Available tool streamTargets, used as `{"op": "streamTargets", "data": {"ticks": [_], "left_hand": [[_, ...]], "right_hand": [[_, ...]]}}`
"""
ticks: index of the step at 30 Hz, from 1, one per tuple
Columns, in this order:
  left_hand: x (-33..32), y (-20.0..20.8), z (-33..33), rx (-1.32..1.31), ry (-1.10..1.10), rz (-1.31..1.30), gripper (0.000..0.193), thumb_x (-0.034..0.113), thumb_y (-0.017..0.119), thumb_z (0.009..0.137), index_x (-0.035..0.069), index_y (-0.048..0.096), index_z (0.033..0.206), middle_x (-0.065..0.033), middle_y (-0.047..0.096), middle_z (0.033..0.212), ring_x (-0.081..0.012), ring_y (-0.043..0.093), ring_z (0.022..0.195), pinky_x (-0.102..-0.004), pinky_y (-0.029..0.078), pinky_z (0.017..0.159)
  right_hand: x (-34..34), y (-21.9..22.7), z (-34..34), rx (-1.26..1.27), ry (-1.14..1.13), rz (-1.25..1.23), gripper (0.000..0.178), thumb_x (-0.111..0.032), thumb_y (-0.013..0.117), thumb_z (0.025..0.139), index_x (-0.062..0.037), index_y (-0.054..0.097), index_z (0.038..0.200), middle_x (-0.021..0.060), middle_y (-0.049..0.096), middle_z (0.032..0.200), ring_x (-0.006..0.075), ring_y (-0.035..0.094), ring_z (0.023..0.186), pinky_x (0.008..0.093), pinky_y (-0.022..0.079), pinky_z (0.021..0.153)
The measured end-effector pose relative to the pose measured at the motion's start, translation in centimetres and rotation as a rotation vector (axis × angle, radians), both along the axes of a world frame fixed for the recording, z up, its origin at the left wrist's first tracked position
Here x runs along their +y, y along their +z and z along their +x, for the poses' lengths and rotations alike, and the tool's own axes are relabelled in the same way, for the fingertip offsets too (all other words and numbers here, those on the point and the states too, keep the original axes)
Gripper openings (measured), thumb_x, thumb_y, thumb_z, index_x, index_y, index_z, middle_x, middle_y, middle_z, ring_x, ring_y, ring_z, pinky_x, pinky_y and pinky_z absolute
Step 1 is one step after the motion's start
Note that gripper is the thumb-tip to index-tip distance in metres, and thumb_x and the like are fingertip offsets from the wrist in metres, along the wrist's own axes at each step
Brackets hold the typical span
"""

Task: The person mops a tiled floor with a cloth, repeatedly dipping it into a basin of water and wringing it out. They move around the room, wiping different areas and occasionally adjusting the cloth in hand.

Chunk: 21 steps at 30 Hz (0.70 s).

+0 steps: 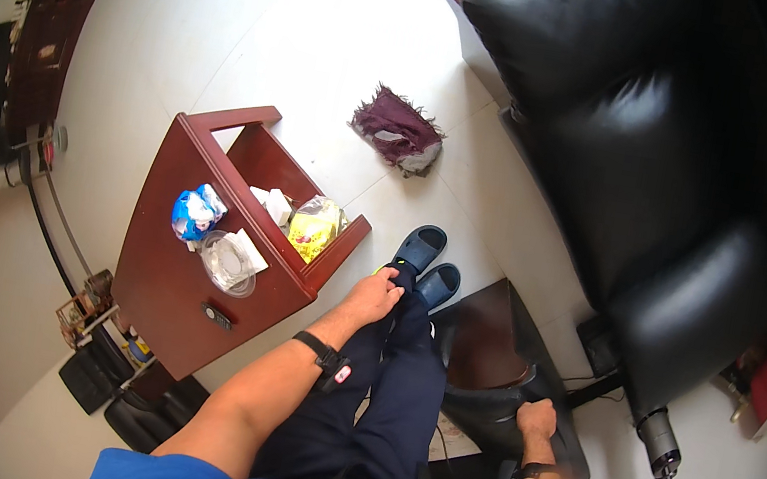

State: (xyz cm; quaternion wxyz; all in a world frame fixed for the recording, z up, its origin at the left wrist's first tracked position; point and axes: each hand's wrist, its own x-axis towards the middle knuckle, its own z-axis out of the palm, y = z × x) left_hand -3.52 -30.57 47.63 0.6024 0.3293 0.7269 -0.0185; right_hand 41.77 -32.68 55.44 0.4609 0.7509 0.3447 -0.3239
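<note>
**A:** Where was the left hand [376, 296] at that moment?

**B:** It lay on the person's own knee, with the fingers curved together over the dark blue trousers [388, 393]. It held nothing. There was a black band with a small red piece on that wrist.

**A:** And the right hand [537, 420]?

**B:** It was lower, at about four o'clock from the left hand. It was closed over the rim of a dark bin [486, 414] with a black liner, which stood just beside the right leg. The fingers gripped the edge from above.

**A:** What was around the bin?

**B:** At twelve o'clock from it stood a dark brown low stand [487, 333], touching or almost touching it; I could not tell which. A big black leather armchair [642, 151] filled the side from one to three o'clock.

**A:** And on the left side?

**B:** A reddish wooden side table [163, 284] stood at nine o'clock from the left hand. On it lay a blue and white packet [195, 211], a clear plastic wrapper [231, 262], a yellow bag [316, 226] and a small black remote [215, 316].

**A:** Anything on the floor?

**B:** A dark red cloth [398, 129] lay at twelve o'clock, well apart from the feet in dark slippers [428, 262].
</note>
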Motion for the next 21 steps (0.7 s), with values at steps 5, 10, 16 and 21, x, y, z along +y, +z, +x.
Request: {"op": "streamTargets", "data": {"ticks": [5,10,16,21], "left_hand": [[-3.6,1.7,-1.9,0.045,0.123,0.004,0.052,0.027,0.071,0.099,0.0,0.058,0.142,-0.02,0.075,0.118,-0.0371,0.072,0.112,-0.0445,0.056,0.098],[-6.3,3.7,-2.8,0.09,0.221,-0.055,0.052,0.03,0.07,0.1,0.002,0.058,0.141,-0.0195,0.075,0.121,-0.0382,0.071,0.114,-0.0467,0.055,0.098],[-5.1,6.3,-3.3,0.107,0.318,0.003,0.056,0.029,0.07,0.099,0.002,0.056,0.146,-0.0207,0.074,0.125,-0.037,0.071,0.117,-0.045,0.054,0.103],[-0.6,1.4,-3.8,0.116,0.329,0.155,0.056,0.027,0.072,0.097,0.0,0.057,0.144,-0.0245,0.071,0.128,-0.0381,0.069,0.12,-0.0453,0.054,0.104]], "right_hand": [[-0.8,-0.5,0.1,-0.02,0.052,-0.005,0.047,-0.029,0.064,0.096,0.0051,0.063,0.127,0.0288,0.072,0.127,0.041,0.07,0.12,0.0479,0.056,0.103],[1.8,-0.2,0.7,0.082,0.1,-0.207,0.041,-0.03,0.066,0.093,0.0039,0.078,0.114,0.0296,0.07,0.129,0.0386,0.068,0.125,0.0472,0.055,0.105],[16.0,-0.3,-5.8,0.398,0.392,0.252,0.033,-0.025,0.065,0.095,0.0017,0.062,0.113,0.029,0.074,0.112,0.0473,0.07,0.109,0.0561,0.057,0.094],[34.9,1.5,-18.3,0.589,0.564,0.838,0.015,-0.016,0.062,0.096,-0.0052,0.057,0.104,0.0266,0.074,0.092,0.0503,0.071,0.088,0.0596,0.058,0.079]]}}
